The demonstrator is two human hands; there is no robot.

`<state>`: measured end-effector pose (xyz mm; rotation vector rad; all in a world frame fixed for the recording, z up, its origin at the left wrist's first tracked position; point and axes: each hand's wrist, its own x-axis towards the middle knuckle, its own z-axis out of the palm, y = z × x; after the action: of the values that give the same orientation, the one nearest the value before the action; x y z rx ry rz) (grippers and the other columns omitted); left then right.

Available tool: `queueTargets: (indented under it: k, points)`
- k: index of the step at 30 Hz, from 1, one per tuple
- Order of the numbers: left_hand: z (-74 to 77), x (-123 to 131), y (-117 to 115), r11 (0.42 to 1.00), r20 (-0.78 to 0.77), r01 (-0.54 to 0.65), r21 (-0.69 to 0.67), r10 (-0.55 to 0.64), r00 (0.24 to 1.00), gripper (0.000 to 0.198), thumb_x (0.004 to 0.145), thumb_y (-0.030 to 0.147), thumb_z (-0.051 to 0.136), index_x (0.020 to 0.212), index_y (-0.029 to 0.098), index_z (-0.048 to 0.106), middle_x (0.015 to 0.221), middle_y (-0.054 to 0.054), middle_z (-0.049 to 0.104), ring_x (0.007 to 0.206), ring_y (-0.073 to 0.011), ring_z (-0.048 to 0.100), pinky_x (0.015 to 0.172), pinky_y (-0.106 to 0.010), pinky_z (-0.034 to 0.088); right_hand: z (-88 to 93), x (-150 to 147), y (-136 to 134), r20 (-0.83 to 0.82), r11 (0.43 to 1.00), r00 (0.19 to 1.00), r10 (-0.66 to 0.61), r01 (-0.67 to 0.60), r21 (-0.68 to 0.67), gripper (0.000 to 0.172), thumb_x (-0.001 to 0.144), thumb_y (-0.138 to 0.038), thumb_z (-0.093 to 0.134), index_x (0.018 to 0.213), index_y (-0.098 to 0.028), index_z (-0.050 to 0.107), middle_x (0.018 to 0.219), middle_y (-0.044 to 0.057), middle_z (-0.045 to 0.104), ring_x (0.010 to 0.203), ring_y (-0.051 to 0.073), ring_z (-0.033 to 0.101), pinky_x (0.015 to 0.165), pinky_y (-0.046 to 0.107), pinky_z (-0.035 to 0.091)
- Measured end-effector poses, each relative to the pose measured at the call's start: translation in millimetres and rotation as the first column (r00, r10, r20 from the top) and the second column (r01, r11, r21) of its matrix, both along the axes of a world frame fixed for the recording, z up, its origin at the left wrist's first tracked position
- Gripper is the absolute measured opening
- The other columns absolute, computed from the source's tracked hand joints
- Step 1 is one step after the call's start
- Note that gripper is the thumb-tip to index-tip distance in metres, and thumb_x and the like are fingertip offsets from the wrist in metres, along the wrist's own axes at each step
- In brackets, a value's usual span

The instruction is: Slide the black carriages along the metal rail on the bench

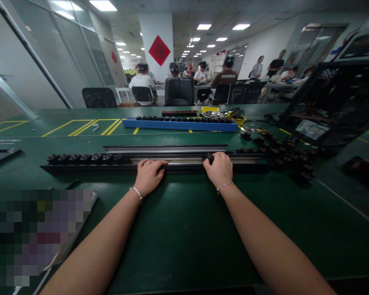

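Observation:
A long black channel (184, 168) with a shiny metal strip inside lies across the green table. A row of small black parts (86, 158) stands in its left end. My left hand (149, 176) rests on the channel near the middle, its fingers stretched over the rim and metal strip. Further right, my right hand (219, 167) is closed on a small black part (208, 157) at the channel; the fingers hide most of that part. Right of the channel lies a loose heap of similar black parts (283, 151).
Behind lies another metal-lined rail (164, 149), then a blue channel (178, 125) filled with black parts. A metal dish (213, 115) and yellow containers stand at the back. A dark framed case (320, 104) leans at right. A pixelated sheet (49, 237) lies front left. People sit beyond.

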<state>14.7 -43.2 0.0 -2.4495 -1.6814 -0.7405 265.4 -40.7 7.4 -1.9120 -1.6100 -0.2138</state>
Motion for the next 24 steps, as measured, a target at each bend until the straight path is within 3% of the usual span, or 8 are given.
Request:
queueTargets:
  k: [24]
  points:
    - [0.4, -0.8, 0.5, 1.0, 0.01, 0.007, -0.017, -0.006, 1.0, 0.028, 0.084, 0.029, 0.044, 0.109, 0.03, 0.059, 0.104, -0.001, 0.068, 0.1, -0.0189, 0.057, 0.102, -0.044, 0.024, 1.2, 5.8, 0.2, -0.02, 1.0, 1.0, -0.022, 0.021, -0.011, 0.032, 0.078, -0.032, 0.044, 0.092, -0.01, 0.062, 0.098, 0.016, 0.059, 0.096, 0.026, 0.049, 0.082, 0.035, 0.037]
